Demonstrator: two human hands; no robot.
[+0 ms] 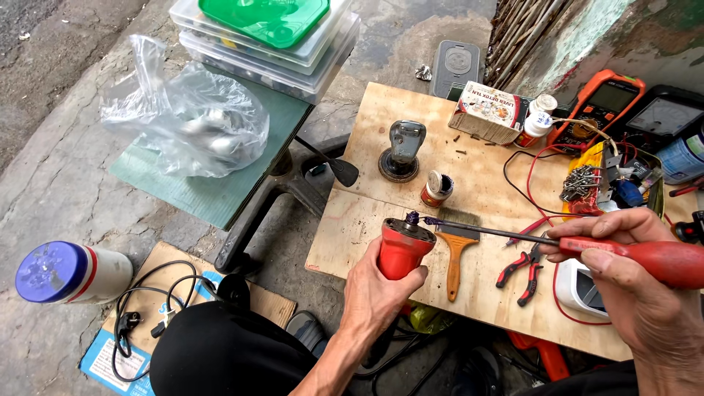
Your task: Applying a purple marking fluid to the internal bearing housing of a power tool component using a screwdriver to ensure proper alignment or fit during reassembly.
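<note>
A red plastic motor housing with a dark round end face stands tilted upright above the near edge of the plywood tabletop. A long red-handled screwdriver with a thin dark metal shaft lies nearly level, its tip touching the housing's top.

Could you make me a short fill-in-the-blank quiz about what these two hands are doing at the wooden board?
1. The left hand grips a ____ motor housing.
2. The right hand holds a red-handled ____, its tip at the housing's top.
3. A paintbrush with an ____ handle lies on the wooden board.

Missing words: red; screwdriver; orange
</note>
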